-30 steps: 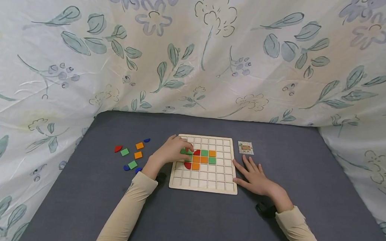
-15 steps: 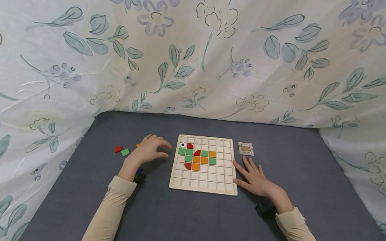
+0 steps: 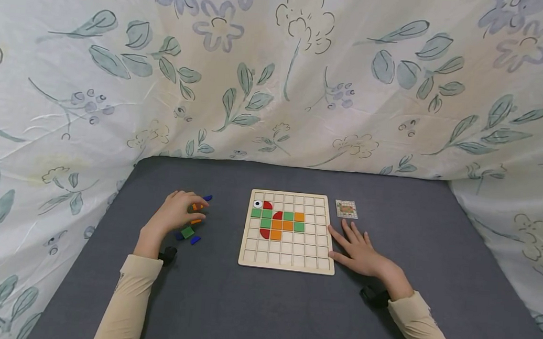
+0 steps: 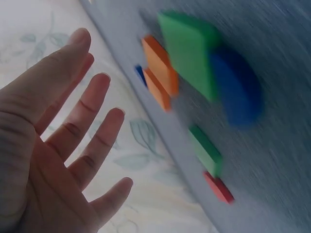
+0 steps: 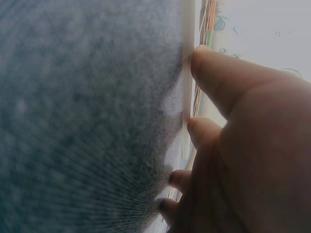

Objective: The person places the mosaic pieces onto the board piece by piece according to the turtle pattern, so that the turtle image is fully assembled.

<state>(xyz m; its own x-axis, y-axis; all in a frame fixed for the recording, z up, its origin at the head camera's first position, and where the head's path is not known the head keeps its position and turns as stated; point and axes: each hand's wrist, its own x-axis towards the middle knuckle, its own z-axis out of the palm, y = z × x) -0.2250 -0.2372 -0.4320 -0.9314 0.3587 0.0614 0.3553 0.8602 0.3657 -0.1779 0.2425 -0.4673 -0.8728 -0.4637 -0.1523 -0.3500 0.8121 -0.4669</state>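
Note:
In the head view my left hand hovers over the loose tiles left of the board, its fingers relaxed and holding nothing. The left wrist view shows a green square tile, a blue rounded tile, orange tiles and a red tile on the cloth beyond the spread fingers. A wooden grid board carries green, orange and red tiles and a round eye tile. With fingers spread, my right hand rests on the cloth, thumb and index fingertips at the board's right edge.
A small patterned card lies right of the board, just beyond my right fingertips. Dark grey cloth covers the table. Behind it hangs a floral curtain.
My left hand has left the board and moved left to the loose tiles. The eye tile and a red tile, earlier covered by it, now show. My right hand stays put.

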